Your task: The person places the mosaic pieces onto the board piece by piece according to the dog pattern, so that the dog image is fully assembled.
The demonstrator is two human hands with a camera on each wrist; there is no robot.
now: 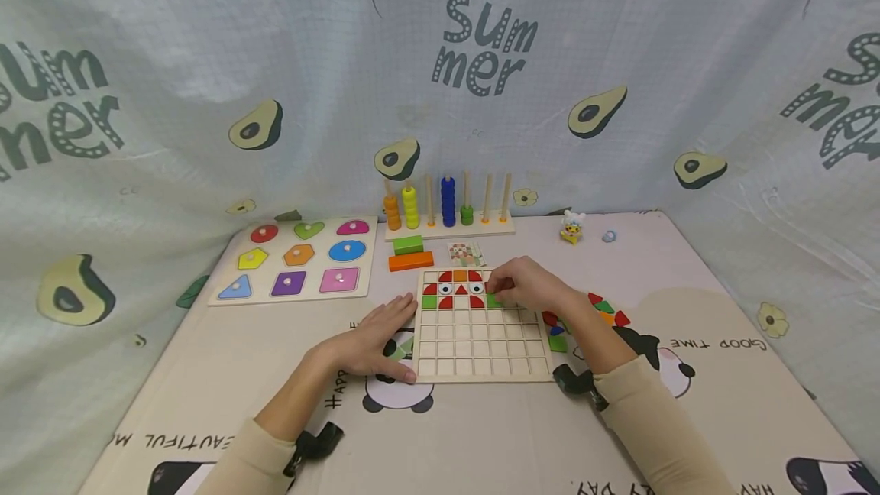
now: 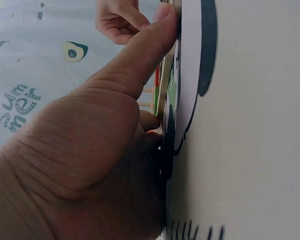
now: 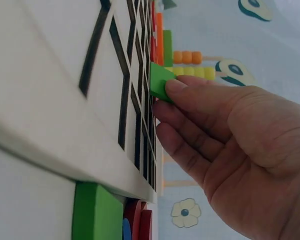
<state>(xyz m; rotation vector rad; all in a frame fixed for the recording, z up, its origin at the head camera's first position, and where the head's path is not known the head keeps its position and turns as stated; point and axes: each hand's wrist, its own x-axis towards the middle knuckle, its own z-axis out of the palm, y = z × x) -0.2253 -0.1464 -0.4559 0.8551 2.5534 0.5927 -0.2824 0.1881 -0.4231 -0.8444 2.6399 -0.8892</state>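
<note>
A wooden grid board [image 1: 459, 334] lies flat on the table, its upper rows partly filled with red, green, orange and eye-patterned tiles. My left hand [image 1: 374, 338] rests along the board's left edge, fingers extended and thumb at the lower corner. Over the upper right of the grid, my right hand [image 1: 529, 285] pinches a green tile [image 3: 160, 81] between thumb and fingers. In the right wrist view the tile is tilted at the grid surface; whether it sits in a cell I cannot tell. A small pattern card [image 1: 467, 253] lies just behind the board.
Loose coloured tiles [image 1: 558, 344] lie right of the board, partly under my right forearm. Behind stand a peg rack [image 1: 450, 231] with coloured rings, a green block [image 1: 409, 244] and an orange block [image 1: 411, 260]. A shape puzzle [image 1: 268, 295] lies back left, a small figurine [image 1: 571, 228] back right.
</note>
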